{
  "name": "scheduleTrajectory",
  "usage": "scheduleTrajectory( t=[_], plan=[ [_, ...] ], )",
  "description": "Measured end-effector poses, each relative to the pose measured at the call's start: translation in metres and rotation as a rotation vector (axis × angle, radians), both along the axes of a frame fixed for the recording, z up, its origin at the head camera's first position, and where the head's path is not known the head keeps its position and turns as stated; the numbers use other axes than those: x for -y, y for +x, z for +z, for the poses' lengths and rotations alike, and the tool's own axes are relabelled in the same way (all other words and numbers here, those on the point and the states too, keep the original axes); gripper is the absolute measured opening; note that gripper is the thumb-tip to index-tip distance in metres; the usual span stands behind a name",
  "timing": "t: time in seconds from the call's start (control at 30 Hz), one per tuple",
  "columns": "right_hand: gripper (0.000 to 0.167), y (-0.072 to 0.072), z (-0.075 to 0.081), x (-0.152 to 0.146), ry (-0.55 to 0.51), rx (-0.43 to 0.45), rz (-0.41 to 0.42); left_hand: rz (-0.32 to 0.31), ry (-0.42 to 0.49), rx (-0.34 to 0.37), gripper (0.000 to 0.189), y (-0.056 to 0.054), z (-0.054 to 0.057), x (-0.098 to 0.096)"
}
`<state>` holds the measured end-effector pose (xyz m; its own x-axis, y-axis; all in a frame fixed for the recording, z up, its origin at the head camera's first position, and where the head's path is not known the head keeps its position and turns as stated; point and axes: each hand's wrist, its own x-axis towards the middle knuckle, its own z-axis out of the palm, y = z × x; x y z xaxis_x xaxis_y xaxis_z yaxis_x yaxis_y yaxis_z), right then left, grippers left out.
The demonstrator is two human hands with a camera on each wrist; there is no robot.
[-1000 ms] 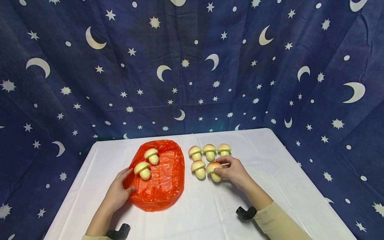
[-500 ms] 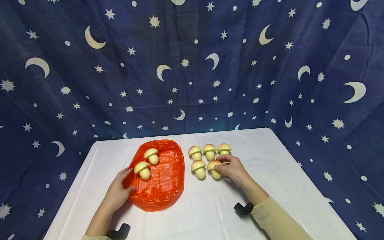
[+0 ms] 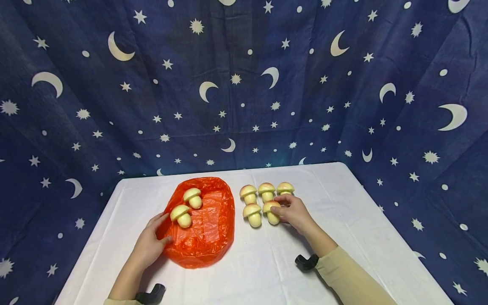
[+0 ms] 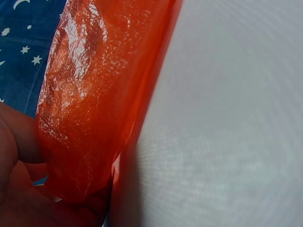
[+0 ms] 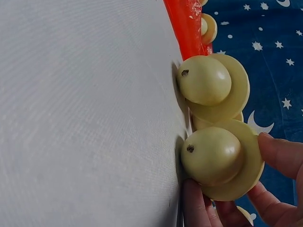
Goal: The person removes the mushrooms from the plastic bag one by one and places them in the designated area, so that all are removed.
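A crinkled red plastic bag point(image 3: 211, 231) stands wide-mouthed on the left half of the table. Inside it lie two toy mushrooms, one nearer point(image 3: 183, 217) and one farther point(image 3: 193, 198). My left hand point(image 3: 146, 245) grips the bag's left side; in the left wrist view its thumb and fingers are around the plastic point(image 4: 90, 104). My right hand point(image 3: 299, 214) holds a toy mushroom point(image 3: 272, 213) by its cap, stem toward me. Beside it, to the left, lies another toy mushroom point(image 3: 252, 215), which shows above the held one in the right wrist view point(image 5: 208, 82).
Behind these two, a row of three toy mushrooms includes a left one point(image 3: 248, 195), a middle one point(image 3: 266, 192) and a right one point(image 3: 285, 187) partly hidden by my fingers. A white cloth covers the table point(image 3: 244, 284). A starry blue curtain point(image 3: 244, 84) hangs behind.
My right hand has slid the held mushroom slightly away from me, closer to the back row. My left hand and the bag have stayed put.
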<state>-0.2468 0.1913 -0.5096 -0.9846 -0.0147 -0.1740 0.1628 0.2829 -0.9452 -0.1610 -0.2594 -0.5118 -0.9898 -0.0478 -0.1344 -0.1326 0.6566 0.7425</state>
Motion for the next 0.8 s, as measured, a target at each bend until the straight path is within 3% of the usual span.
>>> scheduleTrajectory(
  t=[0.8],
  plan=[
    [0.044, 0.0000, 0.0021, 0.0026, -0.001, -0.002, 0.001, -0.002, 0.002, -0.009, 0.077, 0.0018, 0.0011, -0.0010]
  ],
)
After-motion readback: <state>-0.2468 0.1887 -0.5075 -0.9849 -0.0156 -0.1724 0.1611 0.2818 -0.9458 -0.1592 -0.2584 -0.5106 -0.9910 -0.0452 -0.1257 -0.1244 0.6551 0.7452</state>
